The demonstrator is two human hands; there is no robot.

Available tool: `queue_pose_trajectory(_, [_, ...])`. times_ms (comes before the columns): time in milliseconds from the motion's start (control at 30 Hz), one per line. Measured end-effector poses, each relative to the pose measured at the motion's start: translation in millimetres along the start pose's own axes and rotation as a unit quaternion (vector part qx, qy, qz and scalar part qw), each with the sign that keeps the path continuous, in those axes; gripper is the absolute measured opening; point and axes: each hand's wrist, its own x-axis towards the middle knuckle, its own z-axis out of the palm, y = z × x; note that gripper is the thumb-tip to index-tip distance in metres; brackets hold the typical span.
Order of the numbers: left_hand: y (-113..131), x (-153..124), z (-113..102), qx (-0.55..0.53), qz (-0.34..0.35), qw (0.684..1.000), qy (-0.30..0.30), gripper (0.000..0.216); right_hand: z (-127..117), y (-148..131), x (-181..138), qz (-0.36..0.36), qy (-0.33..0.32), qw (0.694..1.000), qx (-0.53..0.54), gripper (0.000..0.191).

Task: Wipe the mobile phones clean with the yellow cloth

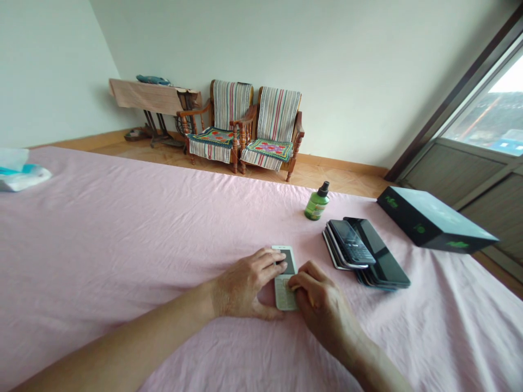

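A white keypad mobile phone [285,294] lies face up on the pink cloth, its dark screen at the far end and its keys nearer me. My left hand [251,280] holds it from the left, fingertips over the screen and thumb at the lower corner. Over the right side of the keys, my right hand [321,296] is closed in a pinch. A small pale bit shows at its fingertips, too little to name. To the right sits a stack of phones [350,245] topped by a dark one with a keyboard, against a pile of black tablets [382,256].
A green spray bottle [317,202] stands beyond the phones. A black box [433,220] with a pale top is at the right. At the far left is a tissue pack [24,173]. Past the cloth's far edge stand two wooden chairs [272,128] and a covered table [149,97].
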Motion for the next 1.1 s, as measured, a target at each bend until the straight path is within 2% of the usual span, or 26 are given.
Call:
queue_pose_trajectory(300, [-0.9,-0.6,0.0,0.002,-0.008,1.000,-0.001,0.075,-3.2,-3.2,-5.4,-0.013,-0.019,0.999,0.037,0.028])
queue_pose_trajectory(500, [-2.5,-1.3,-0.4,-0.008,-0.020,1.000,-0.005,0.074,-25.5,2.1,-1.1,0.015,0.049,0.997,0.051,0.025])
queue_pose_trajectory(567, [-4.0,-1.8,-0.3,-0.012,-0.026,1.000,-0.007,0.075,-29.5,3.9,-0.7,0.020,0.028,0.998,0.049,0.025])
queue_pose_trajectory(700, [-5.1,-2.0,-1.3,-0.016,-0.037,0.999,-0.013,0.076,-28.7,2.9,-4.2,0.016,-0.060,0.996,0.067,0.028])
queue_pose_trajectory(833, [-4.0,-1.7,-2.2,-0.020,-0.039,0.999,-0.010,0.075,-26.5,-1.9,-8.5,0.020,-0.082,0.994,0.073,0.028])
queue_pose_trajectory(933, [-3.2,-1.6,-2.1,-0.024,-0.041,0.999,-0.010,0.074,-29.0,-3.2,-8.5,0.023,-0.132,0.985,0.110,0.029])
queue_pose_trajectory(1000, [-2.9,-1.6,-2.0,-0.024,-0.038,0.999,-0.008,0.074,-31.0,-0.2,-6.2,0.047,-0.111,0.984,0.129,0.029])
queue_pose_trajectory(1100, [-2.8,-1.8,-1.7,-0.023,-0.031,0.999,-0.003,0.074,-30.6,8.0,-1.3,0.113,-0.008,0.985,0.130,0.020])
